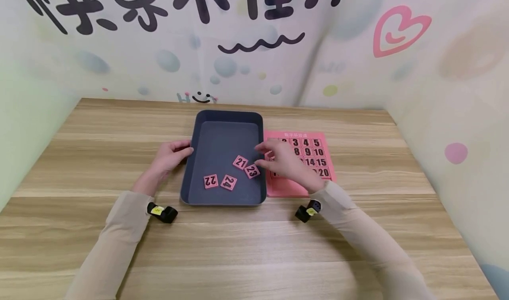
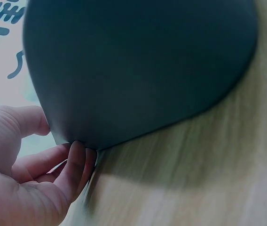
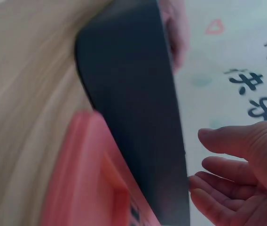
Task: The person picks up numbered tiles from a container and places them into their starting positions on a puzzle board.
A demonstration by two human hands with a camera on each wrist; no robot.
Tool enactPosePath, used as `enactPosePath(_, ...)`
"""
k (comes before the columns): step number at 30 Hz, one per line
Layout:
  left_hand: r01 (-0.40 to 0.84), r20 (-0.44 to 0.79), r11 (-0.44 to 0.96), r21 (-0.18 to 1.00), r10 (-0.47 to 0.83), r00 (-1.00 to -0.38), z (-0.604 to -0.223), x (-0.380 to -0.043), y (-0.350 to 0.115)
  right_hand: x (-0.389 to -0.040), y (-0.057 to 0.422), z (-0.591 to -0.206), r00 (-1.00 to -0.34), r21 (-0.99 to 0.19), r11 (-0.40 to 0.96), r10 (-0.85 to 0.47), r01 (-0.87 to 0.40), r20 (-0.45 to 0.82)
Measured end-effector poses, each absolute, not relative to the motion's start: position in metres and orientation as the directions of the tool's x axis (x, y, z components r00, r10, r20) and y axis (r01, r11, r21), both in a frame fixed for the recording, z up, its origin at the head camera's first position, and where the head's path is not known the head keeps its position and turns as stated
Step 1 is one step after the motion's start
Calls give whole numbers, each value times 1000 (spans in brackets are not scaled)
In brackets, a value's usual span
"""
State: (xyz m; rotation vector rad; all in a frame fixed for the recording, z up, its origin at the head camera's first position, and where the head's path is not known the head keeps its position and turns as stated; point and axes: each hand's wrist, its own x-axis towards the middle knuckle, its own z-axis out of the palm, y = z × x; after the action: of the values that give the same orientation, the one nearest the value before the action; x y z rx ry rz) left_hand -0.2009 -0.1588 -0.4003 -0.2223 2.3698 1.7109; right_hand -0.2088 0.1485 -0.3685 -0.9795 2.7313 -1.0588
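Observation:
A dark grey rectangular tray (image 1: 222, 198) lies on the table, with pink number tiles marked 21 (image 1: 240, 162), 22 (image 1: 210, 181), 23 (image 1: 252, 171) and 24 (image 1: 228, 182) scattered in its near half. My left hand (image 1: 169, 157) holds the tray's left side, thumb at the rim and fingertips against the outer wall. Over the tray's right rim reaches my right hand (image 1: 285, 161), thumb and fingers apart, nothing between them, fingertips close to tile 23. Beneath that hand a pink number board (image 1: 292, 188) is partly hidden; number tiles fill its upper rows and its lowest row is bare pink.
The wood-grain table (image 1: 254, 251) extends on all sides of the tray and board. Behind it stands a printed wall (image 1: 151, 79) with large black characters. A small black camera sits on each wrist, the left camera (image 1: 163, 212) beside the tray's near left corner.

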Motion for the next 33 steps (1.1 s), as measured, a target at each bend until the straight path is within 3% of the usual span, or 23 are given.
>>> enactPosePath(6, -248, -262, 314, 916, 5, -965, -401, -200, -160, -210, 125, -375, -800, -554, 617, -578, -559, 164)
enactPosePath(23, -253, -266, 302, 919, -1, -964, -400, -199, -159, -210, 95, -379, -832, -389, 768, -555, -509, -7)
enactPosePath(33, -254, -268, 297, 920, 5, -964, -400, -200, -159, -211, 92, -382, -827, -367, 778, -561, -510, -40)
